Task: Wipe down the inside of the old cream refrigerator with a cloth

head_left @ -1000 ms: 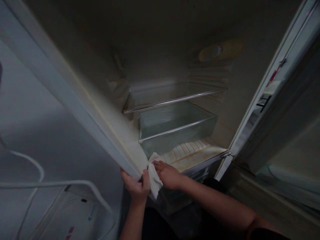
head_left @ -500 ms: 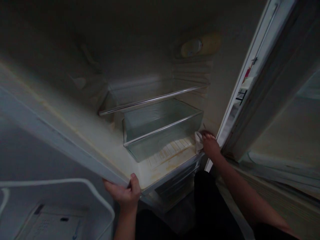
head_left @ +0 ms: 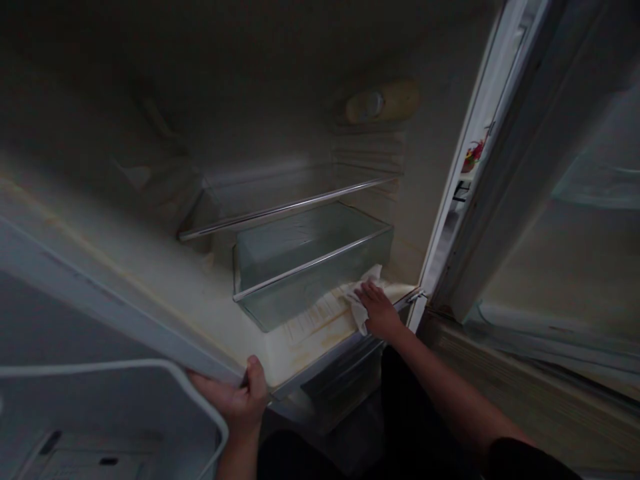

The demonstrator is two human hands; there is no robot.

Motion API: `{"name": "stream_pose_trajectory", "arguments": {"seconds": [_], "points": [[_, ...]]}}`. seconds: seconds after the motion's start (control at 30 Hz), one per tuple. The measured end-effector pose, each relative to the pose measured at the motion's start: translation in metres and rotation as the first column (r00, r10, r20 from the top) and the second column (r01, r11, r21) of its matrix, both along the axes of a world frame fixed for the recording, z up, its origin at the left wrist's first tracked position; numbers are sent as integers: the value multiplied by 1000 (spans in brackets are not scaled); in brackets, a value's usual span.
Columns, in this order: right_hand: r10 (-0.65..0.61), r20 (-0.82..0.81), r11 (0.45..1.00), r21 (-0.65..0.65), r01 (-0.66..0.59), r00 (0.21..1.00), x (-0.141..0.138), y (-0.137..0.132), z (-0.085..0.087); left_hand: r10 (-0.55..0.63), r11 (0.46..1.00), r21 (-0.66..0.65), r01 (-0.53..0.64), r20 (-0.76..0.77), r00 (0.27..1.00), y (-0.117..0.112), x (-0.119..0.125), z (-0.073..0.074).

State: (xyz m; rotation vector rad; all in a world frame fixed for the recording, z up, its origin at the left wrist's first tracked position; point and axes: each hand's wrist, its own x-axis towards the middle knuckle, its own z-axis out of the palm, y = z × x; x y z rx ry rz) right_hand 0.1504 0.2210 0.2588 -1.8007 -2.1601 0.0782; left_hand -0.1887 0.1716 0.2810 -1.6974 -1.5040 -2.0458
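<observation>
My right hand (head_left: 377,308) presses a crumpled white cloth (head_left: 357,313) against the stained floor of the refrigerator (head_left: 305,350), near its front edge. Part of the cloth sticks out past the fingers on both sides. Down at the left, my left hand (head_left: 237,397) grips the lower front edge of the refrigerator's side wall, thumb on the inner side. Just behind the cloth stands a clear drawer (head_left: 310,280) with a pale front rim. A glass shelf (head_left: 290,208) with a shiny front strip sits tilted in view above it.
A yellowish lamp cover (head_left: 395,102) is on the inner right wall. The open door (head_left: 560,253) stands at the right. Below the refrigerator floor is a dark drawer (head_left: 340,380). At lower left a white rail (head_left: 125,365) curves in front of a pale panel.
My right hand has slid the cloth leftward from the right corner across the refrigerator floor. My left hand keeps its grip on the edge. The whole view has shifted slightly.
</observation>
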Motion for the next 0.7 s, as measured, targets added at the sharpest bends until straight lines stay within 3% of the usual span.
{"name": "stream_pose_trajectory", "arguments": {"seconds": [0.13, 0.23, 0.33, 0.4, 0.47, 0.53, 0.57, 0.63, 0.7], "points": [[-218, -35, 975, 27, 219, 975, 52, 10, 4, -4, 1000, -24, 4, -14, 1000, -2, 0, 2], [-171, -46, 984, 32, 173, 984, 75, 10, 1, -20, 1000, -20, 19, -44, 999, -3, 0, 4], [-161, -194, 975, 118, 186, 968, 71, 0, -8, -11, 1000, -25, 10, -41, 999, -3, -2, 2], [-261, -410, 900, 225, 374, 874, 62, -7, -9, 14, 999, -41, -15, -14, 1000, -2, -3, 0], [-335, -568, 749, 324, 578, 752, 56, -11, 1, 26, 998, -57, -25, 9, 1000, -2, -4, -3], [-345, -601, 628, 423, 653, 721, 54, -10, 23, 19, 997, -75, -18, 20, 1000, -1, -5, -5], [-326, -574, 612, 477, 630, 751, 55, -8, 37, 20, 997, -79, -18, 24, 1000, -1, -5, -5], [-262, -457, 647, 570, 506, 850, 57, 4, 64, 38, 997, -68, -35, 39, 999, -1, -3, -5], [-222, -309, 758, 542, 363, 925, 56, 21, 80, 55, 998, -35, -54, 47, 997, -2, 0, -4]]}}
